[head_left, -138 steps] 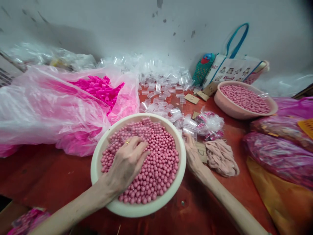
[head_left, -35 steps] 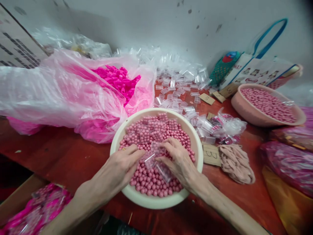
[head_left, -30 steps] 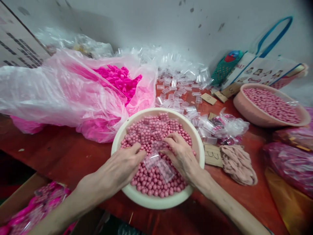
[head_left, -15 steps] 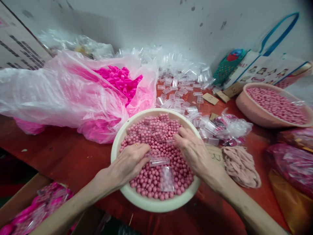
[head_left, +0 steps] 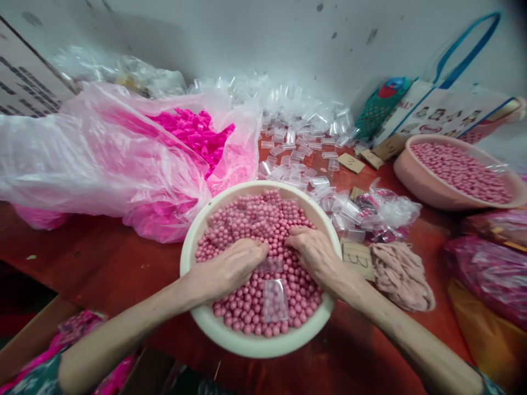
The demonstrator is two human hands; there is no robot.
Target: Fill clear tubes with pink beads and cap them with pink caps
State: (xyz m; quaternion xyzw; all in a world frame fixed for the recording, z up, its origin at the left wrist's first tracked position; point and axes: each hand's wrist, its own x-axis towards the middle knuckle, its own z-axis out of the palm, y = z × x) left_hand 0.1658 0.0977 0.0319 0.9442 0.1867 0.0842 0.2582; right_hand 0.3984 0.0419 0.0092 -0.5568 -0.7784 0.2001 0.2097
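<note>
A cream basin full of round pink beads stands in front of me. My left hand reaches in from the left, fingers curled together on the beads; whatever they grip is hidden. Opposite it, my right hand is closed too, its fingertips down among the beads, and I cannot make out what is in them. Below the left fingertips lies a small clear plastic sleeve. Another clear sleeve rests flat nearer the front. Clear packets filled with beads lie at the back of the basin.
Left stands a pink plastic bag of bright pink pieces. Clear sleeves are scattered behind the basin. At right are a pink bowl, a crumpled cloth, a cardboard tag and a tote bag.
My left hand has moved right and slightly up, closer to the right hand. The right hand's fingertips have shifted slightly down and left. The whole view has shifted a little.
</note>
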